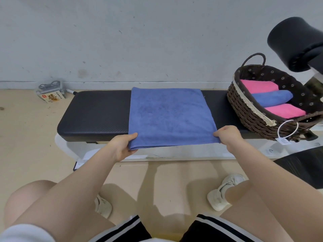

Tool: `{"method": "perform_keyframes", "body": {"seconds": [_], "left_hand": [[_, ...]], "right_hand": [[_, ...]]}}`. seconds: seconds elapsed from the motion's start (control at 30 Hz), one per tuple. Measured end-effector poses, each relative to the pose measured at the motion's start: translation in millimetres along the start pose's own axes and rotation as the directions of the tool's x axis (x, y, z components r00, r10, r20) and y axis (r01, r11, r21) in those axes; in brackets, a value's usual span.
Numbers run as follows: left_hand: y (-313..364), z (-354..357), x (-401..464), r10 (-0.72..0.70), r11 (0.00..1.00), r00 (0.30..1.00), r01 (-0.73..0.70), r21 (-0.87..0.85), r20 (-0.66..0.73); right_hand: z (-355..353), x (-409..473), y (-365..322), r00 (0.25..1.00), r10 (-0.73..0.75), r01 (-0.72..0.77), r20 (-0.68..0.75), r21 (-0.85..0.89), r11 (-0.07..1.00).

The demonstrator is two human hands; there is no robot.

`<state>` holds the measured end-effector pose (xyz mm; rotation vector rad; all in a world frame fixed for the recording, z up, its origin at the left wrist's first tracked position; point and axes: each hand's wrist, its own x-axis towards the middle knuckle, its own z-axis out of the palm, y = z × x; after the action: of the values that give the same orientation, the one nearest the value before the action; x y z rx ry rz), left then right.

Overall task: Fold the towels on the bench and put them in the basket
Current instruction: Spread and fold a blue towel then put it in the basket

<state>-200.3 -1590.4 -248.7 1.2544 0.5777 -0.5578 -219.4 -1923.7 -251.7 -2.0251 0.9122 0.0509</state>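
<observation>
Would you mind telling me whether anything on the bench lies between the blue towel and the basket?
Nothing visible: only bare bench separates the blue towel from the basket, which already holds three folded towels.

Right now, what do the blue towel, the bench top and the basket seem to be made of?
The blue towel held by both hands looks like soft microfibre or terry: a matte, fuzzy nap. The bench top seems padded vinyl or faux leather: black, smooth, faint sheen, rounded edges. The basket looks like woven wicker or rattan, dark brown, with a printed fabric lining and lace trim.
</observation>
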Motion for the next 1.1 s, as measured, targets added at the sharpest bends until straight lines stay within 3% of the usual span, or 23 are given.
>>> {"method": "perform_keyframes", "body": {"seconds": [0.1, 0.17, 0.33, 0.47, 0.6, 0.77, 0.93, 1.1], "left_hand": [[-0.7, 1.4, -0.4, 0.020, 0.990, 0.999, -0.013, 0.138, -0.049], [-1.5, 3.4, -0.2, 0.016, 0.990, 0.997, -0.004, 0.142, -0.078], [-4.1, 4.1, 0.0, -0.038, 0.990, 0.997, 0.046, 0.132, -0.061], [-4.9, 6.3, 2.3, 0.003, 0.988, 1.000, -0.001, 0.152, -0.015], [-4.1, 1.5, 1.2, 0.030, 0.972, 0.996, -0.009, 0.235, -0.086], [-2.7, -8.0, -3.5, 0.090, 0.953, 0.993, -0.065, 0.296, -0.075], [6.3, -5.4, -15.7, 0.247, 0.932, 0.965, -0.212, 0.293, -0.087], [22.1, -6.7, -37.7, 0.275, 0.922, 0.959, -0.282, 0.264, 0.065]], "right_hand": [[2.8, 4.3, 3.8, 0.996, 0.078, -0.078, -0.029, 0.016, 0.997], [5.3, 0.2, 7.0, 0.990, 0.141, -0.140, -0.007, 0.042, 0.989], [13.3, -10.6, 11.3, 0.925, 0.247, -0.350, 0.290, 0.395, 0.849], [18.1, -16.5, 16.7, 0.899, 0.217, -0.389, 0.380, 0.466, 0.795], [7.7, -21.7, 18.8, 0.934, 0.132, -0.263, 0.333, 0.386, 0.884], [-2.3, -29.9, 9.1, 0.973, -0.022, -0.016, 0.231, 0.163, 0.986], [-18.9, -45.0, -1.0, 0.971, -0.204, 0.102, 0.123, 0.555, 0.826], [-38.1, -59.0, -11.3, 0.906, -0.320, 0.060, 0.277, 0.665, 0.744]]}}
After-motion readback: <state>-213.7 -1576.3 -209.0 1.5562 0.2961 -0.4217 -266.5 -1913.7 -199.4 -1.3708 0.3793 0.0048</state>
